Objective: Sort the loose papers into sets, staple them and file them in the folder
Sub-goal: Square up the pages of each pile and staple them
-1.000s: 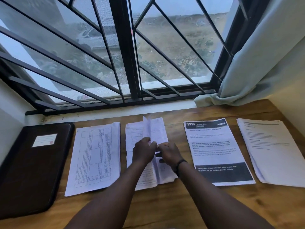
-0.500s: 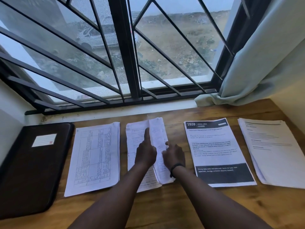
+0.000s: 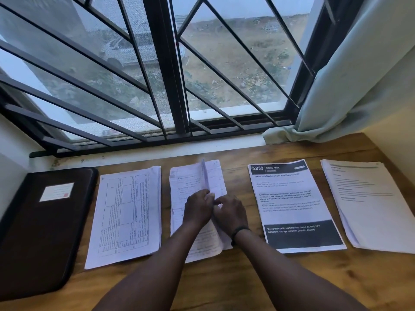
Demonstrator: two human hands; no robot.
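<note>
Wooden counter [image 3: 224, 283] is sitting tight under a barred window [image 3: 166, 70], pale curtain [image 3: 359, 75] hanging at the right end, cream walls closing in both sides. Outside: dirt ground and a parked car, blurred through the glass.

Four paper stacks are lying in a row across the counter, apart from each other. Left to right: table-print stack [image 3: 128, 216], handwritten stack [image 3: 193, 182], printed sheet with dark header "2939 DINING AREA" [image 3: 294, 205], plain text stack [image 3: 368, 205] running near the right edge. Dark folder [image 3: 42, 230] is lying closed at the far left, just beside the table-print stack, white label on its cover.

Both hands are working on the handwritten stack in the middle. Left hand [image 3: 197, 209] is curled, pinching a sheet edge that is standing up along the stack's centre line. Right hand [image 3: 231, 214] is touching the left, fingers curled on the same sheet; exact grip is hard to read. Dark band is sitting on the right wrist. The sheets are not yet in the folder.
</note>
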